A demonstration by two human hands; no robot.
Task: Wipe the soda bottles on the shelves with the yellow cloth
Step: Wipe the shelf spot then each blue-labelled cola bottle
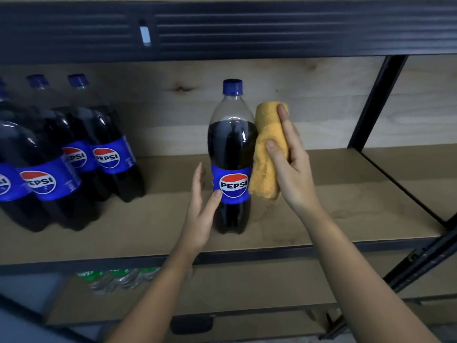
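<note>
A Pepsi bottle [232,154] with a blue cap stands upright alone in the middle of the wooden shelf [346,209]. My left hand [201,214] is beside its lower left, fingers straight, the thumb tip touching the blue label. My right hand [289,164] holds the folded yellow cloth [265,154] against the bottle's right side, with thumb and fingers over the cloth.
Several more Pepsi bottles [74,154] stand grouped at the shelf's left end. A dark metal shelf beam [247,30] runs overhead and a black upright post [376,102] stands at the right. Green-capped bottles [118,278] lie on the shelf below.
</note>
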